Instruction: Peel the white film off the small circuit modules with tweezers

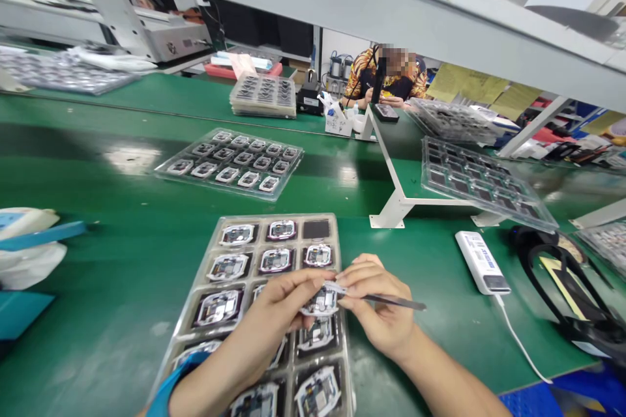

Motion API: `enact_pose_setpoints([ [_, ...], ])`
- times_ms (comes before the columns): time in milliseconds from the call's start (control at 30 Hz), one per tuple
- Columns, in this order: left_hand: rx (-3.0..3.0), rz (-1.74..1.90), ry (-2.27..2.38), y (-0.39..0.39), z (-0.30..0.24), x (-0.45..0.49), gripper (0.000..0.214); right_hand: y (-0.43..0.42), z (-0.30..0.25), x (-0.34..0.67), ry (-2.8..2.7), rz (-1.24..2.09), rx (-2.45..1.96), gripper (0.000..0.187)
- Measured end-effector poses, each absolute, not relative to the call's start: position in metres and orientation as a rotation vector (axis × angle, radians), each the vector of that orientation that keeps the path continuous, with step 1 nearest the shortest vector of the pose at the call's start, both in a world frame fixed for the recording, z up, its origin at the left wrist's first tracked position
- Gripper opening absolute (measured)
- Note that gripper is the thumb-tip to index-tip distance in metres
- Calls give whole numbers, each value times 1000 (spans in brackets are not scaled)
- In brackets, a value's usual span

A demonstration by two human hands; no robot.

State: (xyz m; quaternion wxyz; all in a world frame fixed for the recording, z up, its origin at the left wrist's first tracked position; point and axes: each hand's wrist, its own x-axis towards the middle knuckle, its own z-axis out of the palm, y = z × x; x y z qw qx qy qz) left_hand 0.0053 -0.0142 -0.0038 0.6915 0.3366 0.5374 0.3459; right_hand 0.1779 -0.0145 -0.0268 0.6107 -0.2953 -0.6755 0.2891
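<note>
My left hand (278, 309) is closed in a pinch on a small white-rimmed device part (321, 303), lifted just above a clear plastic tray (208, 260). My right hand (376, 309) is closed round thin dark tweezers (396, 302), its fingertips touching the same part's upper right edge. The tray lies on the green bench straight in front of me. It holds several like parts in dark pockets, and its top right pocket (315, 229) has none.
A second filled tray (229, 163) lies farther back, and a stack of trays (264, 96) behind it. A tilted tray (482, 182) rests on a white stand at right. A white power bank (482, 262) with cable and black looped straps (567, 287) lie right. Another person (386, 78) sits across the bench.
</note>
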Motion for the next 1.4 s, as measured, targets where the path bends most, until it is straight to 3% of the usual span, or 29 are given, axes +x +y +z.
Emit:
enact_pose_setpoints([
  [1167,856,706,1253,-13,-5,4,36,-17,-34,176,-1308,994,-879,7],
  [1400,901,707,1209,-13,-7,3,32,-16,-35,177,-1380,925,-862,8],
])
